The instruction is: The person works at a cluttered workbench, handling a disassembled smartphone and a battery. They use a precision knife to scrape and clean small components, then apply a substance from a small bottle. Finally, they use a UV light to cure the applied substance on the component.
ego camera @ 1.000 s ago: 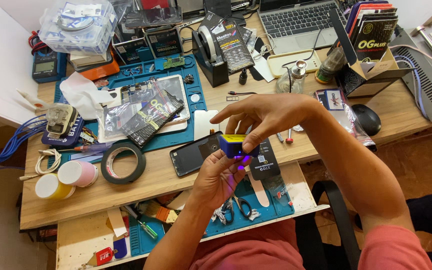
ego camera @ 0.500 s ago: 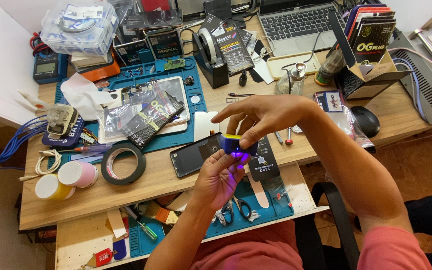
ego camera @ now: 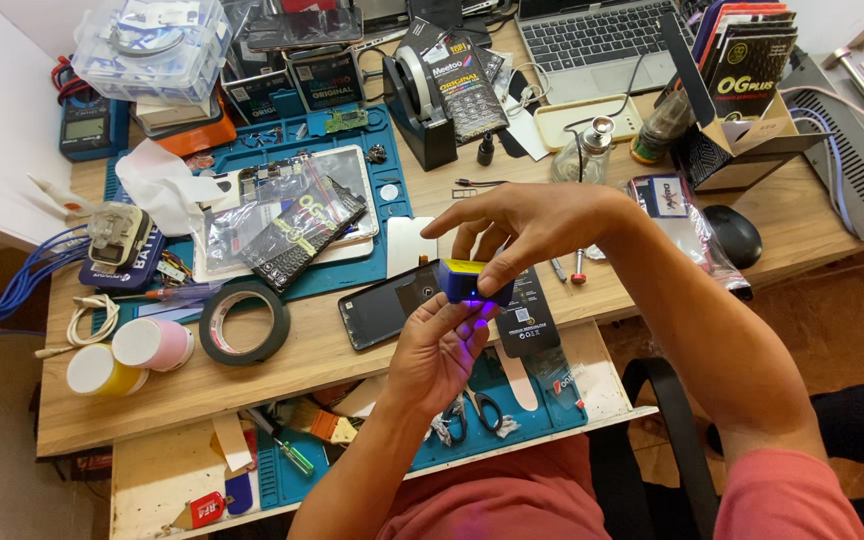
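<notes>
So we've got our left hand [ego camera: 439, 350] cupped under a little blue and yellow lamp [ego camera: 472, 283], with the right hand [ego camera: 527, 225] pinching it from above, just over the desk edge. It looks light, hard plastic, probably smooth, so gripping the flat sides seems best. Beyond it lies a glossy black phone [ego camera: 392, 305], then a tape roll [ego camera: 243, 322].

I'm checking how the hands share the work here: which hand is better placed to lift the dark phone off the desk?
Probably the left. The left hand only cradles the small blue-and-yellow lamp from below and lies right beside the phone. The right hand pinches the lamp from above, so it looks busier.
</notes>
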